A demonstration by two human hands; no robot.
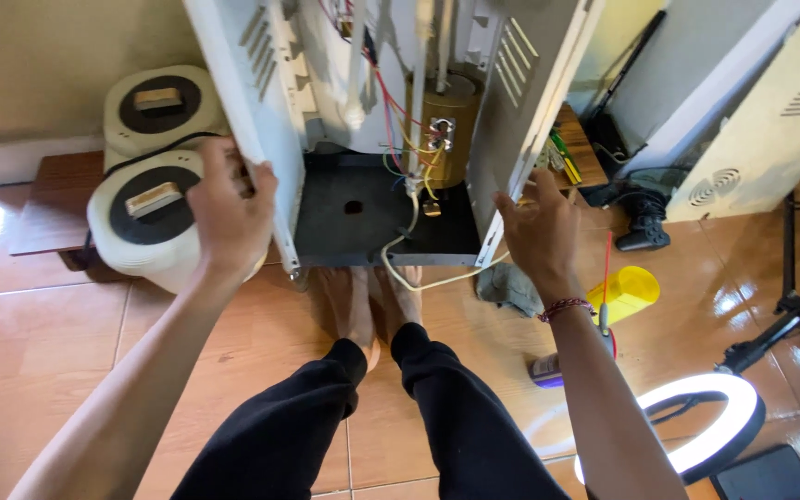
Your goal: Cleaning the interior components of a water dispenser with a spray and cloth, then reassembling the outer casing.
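glossy floor tiles, white metal casing

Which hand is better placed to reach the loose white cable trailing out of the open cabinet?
Right, probably. The right hand rests on the cabinet's right side panel, close beside the white cable. The left hand grips the left side panel, farther away.

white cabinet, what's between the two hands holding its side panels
In the head view, between left hand and right hand: the cabinet's dark base plate, loose wires, brass tank.
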